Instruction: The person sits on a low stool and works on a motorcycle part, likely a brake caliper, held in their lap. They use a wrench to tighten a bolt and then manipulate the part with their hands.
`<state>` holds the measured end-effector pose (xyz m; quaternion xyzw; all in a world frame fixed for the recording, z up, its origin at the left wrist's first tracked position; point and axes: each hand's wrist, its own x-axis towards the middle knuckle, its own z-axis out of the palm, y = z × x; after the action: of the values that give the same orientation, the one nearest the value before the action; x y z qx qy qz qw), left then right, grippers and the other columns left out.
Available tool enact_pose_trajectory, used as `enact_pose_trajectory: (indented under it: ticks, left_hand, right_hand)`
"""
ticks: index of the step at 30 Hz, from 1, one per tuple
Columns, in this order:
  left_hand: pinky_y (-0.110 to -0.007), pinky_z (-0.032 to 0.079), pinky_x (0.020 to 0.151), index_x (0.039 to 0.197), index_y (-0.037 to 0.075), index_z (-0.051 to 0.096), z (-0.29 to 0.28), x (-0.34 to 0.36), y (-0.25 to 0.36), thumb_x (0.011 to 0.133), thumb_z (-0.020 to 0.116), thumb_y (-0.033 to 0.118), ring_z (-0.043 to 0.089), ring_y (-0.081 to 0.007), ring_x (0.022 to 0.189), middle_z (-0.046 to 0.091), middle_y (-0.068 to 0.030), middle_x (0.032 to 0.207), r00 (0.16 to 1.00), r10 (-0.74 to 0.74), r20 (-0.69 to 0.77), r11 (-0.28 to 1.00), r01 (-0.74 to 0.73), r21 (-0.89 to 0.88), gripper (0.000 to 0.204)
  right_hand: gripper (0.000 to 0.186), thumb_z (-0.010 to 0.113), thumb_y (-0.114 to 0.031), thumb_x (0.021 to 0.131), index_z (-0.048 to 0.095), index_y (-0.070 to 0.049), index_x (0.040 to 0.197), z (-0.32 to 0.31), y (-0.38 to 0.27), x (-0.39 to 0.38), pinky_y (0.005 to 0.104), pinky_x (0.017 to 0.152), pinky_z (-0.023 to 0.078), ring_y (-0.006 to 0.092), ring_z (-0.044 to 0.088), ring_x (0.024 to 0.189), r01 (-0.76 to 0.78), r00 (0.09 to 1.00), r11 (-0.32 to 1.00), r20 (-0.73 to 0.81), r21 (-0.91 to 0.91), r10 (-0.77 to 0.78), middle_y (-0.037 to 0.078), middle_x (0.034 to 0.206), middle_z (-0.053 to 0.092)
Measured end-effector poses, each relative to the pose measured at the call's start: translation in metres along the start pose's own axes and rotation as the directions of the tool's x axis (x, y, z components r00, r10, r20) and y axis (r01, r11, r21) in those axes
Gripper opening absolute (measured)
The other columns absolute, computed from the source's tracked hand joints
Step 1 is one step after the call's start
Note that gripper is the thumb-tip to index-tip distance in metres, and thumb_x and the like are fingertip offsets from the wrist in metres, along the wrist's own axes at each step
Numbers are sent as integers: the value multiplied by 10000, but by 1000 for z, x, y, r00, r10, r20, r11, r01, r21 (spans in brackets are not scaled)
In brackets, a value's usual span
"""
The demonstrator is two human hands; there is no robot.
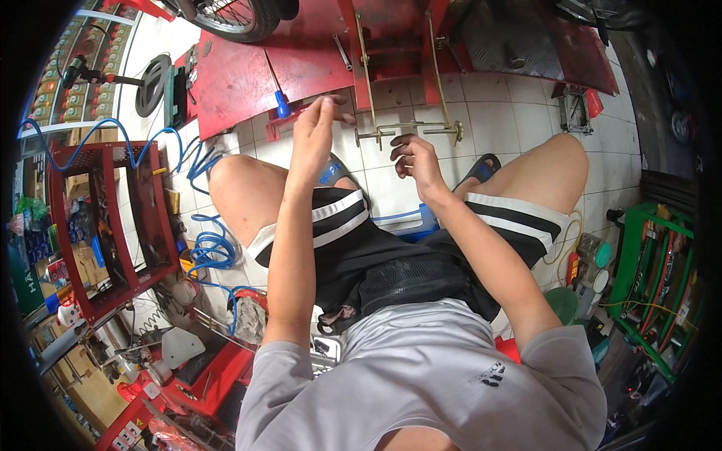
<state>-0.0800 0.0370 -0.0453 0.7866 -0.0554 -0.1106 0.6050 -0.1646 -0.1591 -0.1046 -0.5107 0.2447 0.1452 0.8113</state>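
Observation:
My left hand [314, 129] is raised beside the red lift platform, its fingers apart and bent to the right, nothing visible in them. Close to its left, a screwdriver [282, 105] with a blue handle lies on the platform, its shaft pointing away. My right hand [420, 164] hovers just below a metal crossbar [412, 129]; its fingers are loosely curled and apart, with no object showing between them. That crossbar joins the near ends of two long arms on the red lift frame and carries a round knob [459, 132] at its right end.
A wrench [343, 52] lies on the platform [226, 83] near a motorcycle wheel [233, 21]. Blue coiled air hose [214, 248] runs along the left beside a red rack [79, 233]. A green rack [639, 278] stands at right. My knees flank a blue plastic stool [410, 220].

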Motion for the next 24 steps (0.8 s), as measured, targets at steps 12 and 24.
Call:
enact_pose_trajectory:
  ticks: [12, 24]
  left_hand:
    - [-331, 413, 957, 1214, 23, 600, 1, -23, 0, 1055, 408, 320, 613, -151, 1031, 718, -80, 1051, 1000, -28, 6, 941, 29, -336, 388]
    - [-393, 460, 997, 1331, -64, 493, -15, -15, 3, 1054, 425, 282, 572, -256, 1205, 615, -185, 1238, 993, 116, -29, 891, -117, -438, 449]
  right_hand:
    - [502, 469, -86, 786, 448, -65, 1287, 2, -19, -8, 310, 692, 504, 167, 565, 775, -180, 979, 954, 141, 238, 150, 118, 1112, 621]
    - [224, 489, -191, 852, 537, -1, 959, -6, -19, 0, 405, 964, 450, 300, 602, 1067, -29, 990, 759, 123, 651, -67, 164, 1065, 634]
